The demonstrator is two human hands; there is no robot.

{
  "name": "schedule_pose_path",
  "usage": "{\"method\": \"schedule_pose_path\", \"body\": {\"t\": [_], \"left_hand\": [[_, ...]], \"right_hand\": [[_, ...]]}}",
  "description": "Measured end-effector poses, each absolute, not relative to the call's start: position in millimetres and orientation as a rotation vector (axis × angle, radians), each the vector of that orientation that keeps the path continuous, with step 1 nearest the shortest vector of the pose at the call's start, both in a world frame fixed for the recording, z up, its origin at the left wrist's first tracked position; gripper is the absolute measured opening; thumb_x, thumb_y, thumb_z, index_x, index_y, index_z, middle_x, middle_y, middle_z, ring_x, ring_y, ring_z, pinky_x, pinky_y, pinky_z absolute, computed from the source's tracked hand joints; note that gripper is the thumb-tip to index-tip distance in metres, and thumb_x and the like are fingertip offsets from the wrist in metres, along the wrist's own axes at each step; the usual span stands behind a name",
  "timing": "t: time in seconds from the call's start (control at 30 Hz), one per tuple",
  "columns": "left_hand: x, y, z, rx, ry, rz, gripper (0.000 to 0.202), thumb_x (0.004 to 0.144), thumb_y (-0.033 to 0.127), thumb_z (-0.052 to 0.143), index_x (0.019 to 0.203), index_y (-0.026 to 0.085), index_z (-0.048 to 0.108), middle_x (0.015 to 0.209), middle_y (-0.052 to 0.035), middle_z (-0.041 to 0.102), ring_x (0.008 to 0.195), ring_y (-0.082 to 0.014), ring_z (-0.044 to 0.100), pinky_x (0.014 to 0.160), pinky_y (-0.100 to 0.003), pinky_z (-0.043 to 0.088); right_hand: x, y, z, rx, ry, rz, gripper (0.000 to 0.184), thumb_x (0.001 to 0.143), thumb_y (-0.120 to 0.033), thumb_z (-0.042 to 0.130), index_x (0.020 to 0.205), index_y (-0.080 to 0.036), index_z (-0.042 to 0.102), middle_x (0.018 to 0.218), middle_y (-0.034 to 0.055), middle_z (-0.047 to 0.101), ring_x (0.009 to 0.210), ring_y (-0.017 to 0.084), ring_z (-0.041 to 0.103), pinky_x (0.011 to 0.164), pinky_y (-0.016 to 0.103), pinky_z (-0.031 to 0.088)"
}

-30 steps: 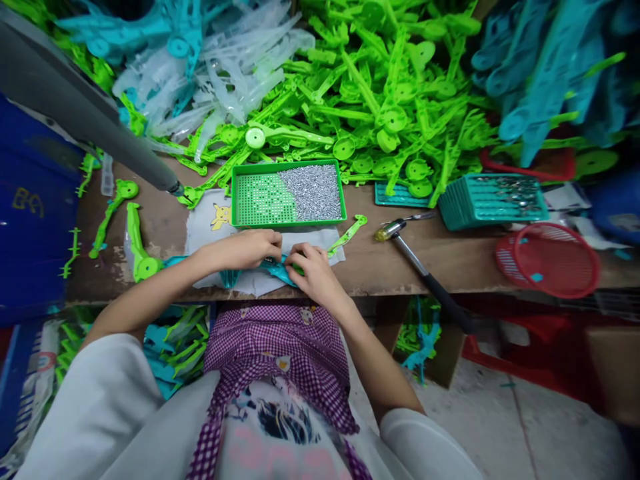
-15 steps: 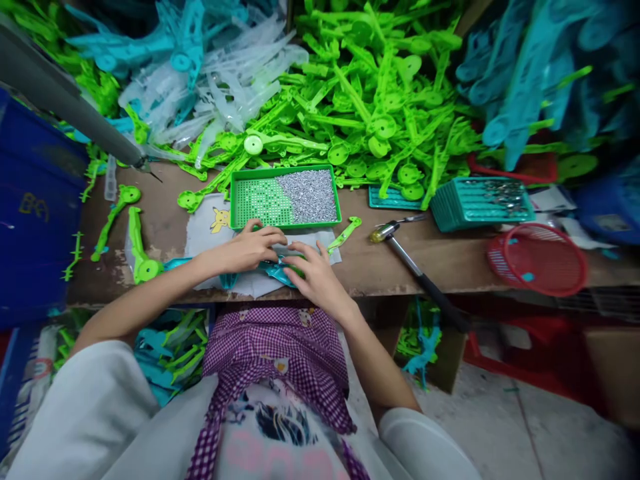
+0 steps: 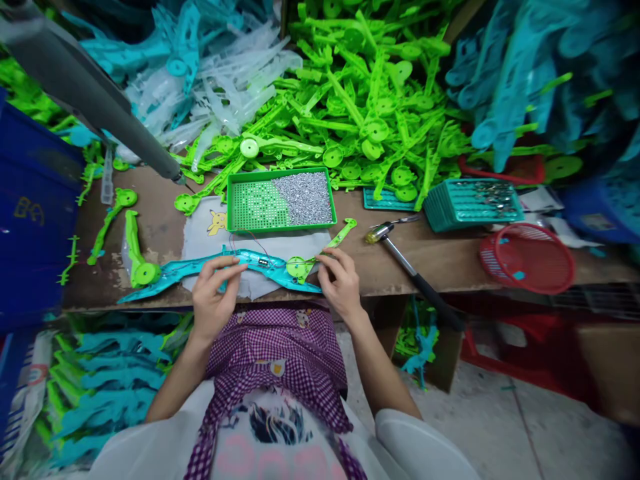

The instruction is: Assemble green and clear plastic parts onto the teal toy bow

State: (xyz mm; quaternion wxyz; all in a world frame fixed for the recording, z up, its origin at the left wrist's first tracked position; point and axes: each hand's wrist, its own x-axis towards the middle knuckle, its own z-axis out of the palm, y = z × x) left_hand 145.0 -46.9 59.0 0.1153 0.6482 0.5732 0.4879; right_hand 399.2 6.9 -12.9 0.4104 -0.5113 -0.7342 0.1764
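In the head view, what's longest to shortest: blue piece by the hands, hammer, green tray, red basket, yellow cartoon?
1. Blue piece
2. Hammer
3. Green tray and red basket: too alike to rank
4. Yellow cartoon

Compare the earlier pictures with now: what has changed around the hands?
The left hand moved left and back toward the body, the right hand rightward, parting them. More of the blue plastic piece shows, and a red wire has come into view. Whether either hand grips it is unclear. The green perforated tray and hammer stayed put.
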Motion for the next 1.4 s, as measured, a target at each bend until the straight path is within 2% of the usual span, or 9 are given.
{"method": "schedule_pose_path", "body": {"t": [0.2, 0.4, 0.47, 0.6, 0.77, 0.93, 1.13, 1.4], "left_hand": [[174, 14, 104, 1.838, 1.459, 1.675, 0.021, 0.09, 0.015, 0.061, 0.103, 0.028, 0.07, 0.1, 0.0, 0.065, 0.098, -0.0145, 0.063, 0.089, -0.034, 0.054], [201, 47, 136, 1.856, 1.359, 1.719, 0.024, 0.098, 0.023, 0.049, 0.112, 0.034, 0.064, 0.106, 0.0005, 0.062, 0.1, -0.0137, 0.06, 0.085, -0.033, 0.054], [207, 43, 126, 1.931, 1.3, 1.605, 0.022, 0.097, 0.021, 0.05, 0.111, 0.03, 0.065, 0.106, -0.0014, 0.063, 0.1, -0.015, 0.06, 0.085, -0.034, 0.053], [211, 24, 78, 2.252, 1.213, 1.091, 0.021, 0.094, 0.017, 0.053, 0.11, 0.022, 0.066, 0.106, -0.0062, 0.064, 0.1, -0.0184, 0.06, 0.086, -0.038, 0.051], [201, 9, 28, 2.475, 1.338, 0.779, 0.033, 0.091, 0.005, 0.045, 0.111, 0.021, 0.067, 0.115, -0.0105, 0.062, 0.112, -0.0243, 0.056, 0.092, -0.044, 0.047], [200, 13, 22, 2.595, 1.348, 0.608, 0.043, 0.087, -0.001, 0.043, 0.111, 0.024, 0.069, 0.122, -0.0103, 0.062, 0.118, -0.0263, 0.053, 0.095, -0.046, 0.043], [202, 18, 22, 2.643, 1.263, 0.46, 0.045, 0.084, -0.002, 0.044, 0.112, 0.024, 0.069, 0.127, -0.0115, 0.061, 0.12, -0.0262, 0.053, 0.098, -0.047, 0.037], [198, 24, 18, 2.646, 1.197, 0.409, 0.048, 0.082, -0.003, 0.04, 0.116, 0.021, 0.065, 0.128, -0.013, 0.061, 0.116, -0.0249, 0.055, 0.097, -0.047, 0.038]], "right_hand": [[400, 7, -14, -1.27, -1.843, 0.579, 0.022, 0.089, -0.024, 0.052, 0.101, -0.023, 0.07, 0.117, 0.0108, 0.062, 0.111, 0.025, 0.06, 0.097, 0.048, 0.051], [404, 7, -12, -1.318, -1.568, 0.534, 0.018, 0.088, -0.028, 0.055, 0.097, -0.022, 0.069, 0.106, 0.0095, 0.064, 0.102, 0.023, 0.063, 0.093, 0.046, 0.052], [405, 9, -12, -1.358, -1.476, 0.534, 0.017, 0.088, -0.028, 0.055, 0.095, -0.022, 0.069, 0.103, 0.0092, 0.064, 0.101, 0.022, 0.063, 0.092, 0.045, 0.052], [406, 10, -13, -1.351, -1.448, 0.549, 0.017, 0.087, -0.023, 0.053, 0.092, -0.021, 0.07, 0.1, 0.0085, 0.065, 0.099, 0.021, 0.063, 0.091, 0.043, 0.052], [402, 7, -16, -1.314, -1.618, 0.569, 0.021, 0.087, -0.021, 0.052, 0.093, -0.023, 0.072, 0.105, 0.0087, 0.064, 0.101, 0.022, 0.062, 0.091, 0.043, 0.052], [402, 7, -20, -1.298, -1.735, 0.582, 0.024, 0.087, -0.02, 0.051, 0.093, -0.023, 0.073, 0.109, 0.0093, 0.063, 0.105, 0.023, 0.06, 0.093, 0.044, 0.051], [402, 9, -19, -1.354, -1.812, 0.542, 0.025, 0.086, -0.019, 0.051, 0.092, -0.023, 0.074, 0.108, 0.009, 0.065, 0.104, 0.024, 0.06, 0.093, 0.045, 0.049], [400, 8, -14, -1.321, -1.74, 0.487, 0.023, 0.087, -0.018, 0.051, 0.091, -0.022, 0.073, 0.106, 0.0087, 0.066, 0.103, 0.022, 0.062, 0.092, 0.043, 0.051]]}}
